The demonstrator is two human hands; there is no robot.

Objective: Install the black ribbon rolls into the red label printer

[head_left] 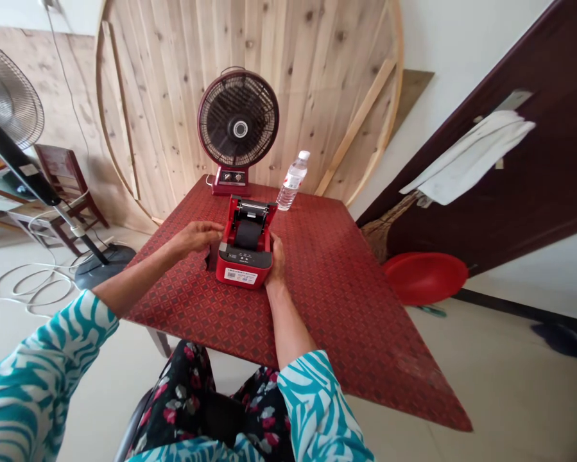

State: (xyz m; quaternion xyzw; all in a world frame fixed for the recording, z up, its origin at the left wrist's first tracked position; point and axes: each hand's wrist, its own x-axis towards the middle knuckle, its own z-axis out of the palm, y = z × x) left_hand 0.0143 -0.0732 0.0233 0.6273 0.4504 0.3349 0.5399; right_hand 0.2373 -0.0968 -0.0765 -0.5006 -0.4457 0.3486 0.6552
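A red and black label printer (244,269) stands on the table with its lid raised and its front label facing me. Inside it, a black strip (248,235) that looks like ribbon runs over the opening. My right hand (277,260) grips the printer's right side, the thumb along its upper edge and the other fingers mostly hidden. On the opposite side, my left hand (198,237) reaches to the printer's left wall with its fingers stretched out. The fingertips are at the wall; whether they press on it I cannot tell.
A red table fan (239,128) and a water bottle (292,181) stand behind the printer on the patterned red table (327,282). A floor fan (23,160) and coiled cable (33,282) are at left. A red basin (425,278) is right, below a white cloth (471,157).
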